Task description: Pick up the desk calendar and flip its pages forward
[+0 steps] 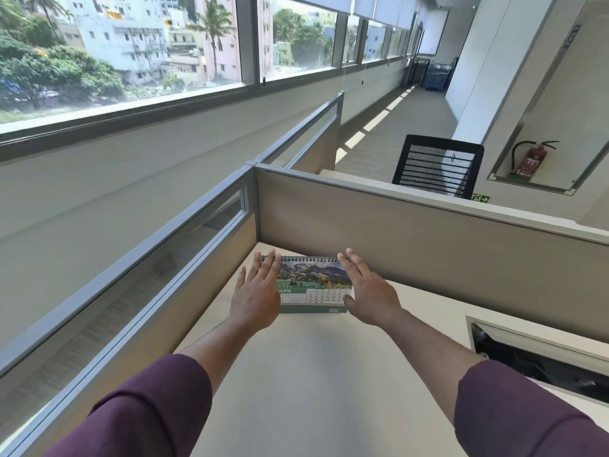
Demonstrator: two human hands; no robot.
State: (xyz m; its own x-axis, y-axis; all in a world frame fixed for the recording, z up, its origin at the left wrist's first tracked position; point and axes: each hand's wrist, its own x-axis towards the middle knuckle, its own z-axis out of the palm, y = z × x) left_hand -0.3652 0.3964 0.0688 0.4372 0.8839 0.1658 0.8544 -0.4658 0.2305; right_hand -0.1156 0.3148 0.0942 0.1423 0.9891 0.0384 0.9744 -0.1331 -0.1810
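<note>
- The calendar stands on the desk in the far corner, at about 12 o'clock from me, just in front of the partition
- Its spiral binding runs along the top edge, and the page facing me shows a mountain photo above a green June grid
- My left hand is at the calendar's 9 o'clock side, fingers spread and straight, overlapping its left edge; the fingertips reach up to the binding
- My right hand is at the 3 o'clock side, fingers also stretched out, thumb low by the bottom corner
- Both hands are spread wide, not closed around anything; I cannot tell whether either palm actually touches the calendar
- The two hands are apart, with the calendar between them
- Both sleeves are purple
- A cable tray lies open in the desk at 3 o'clock
- A black mesh chair stands beyond the partition at 1 o'clock, and a fire extinguisher hangs in a wall recess at 2 o'clock
</note>
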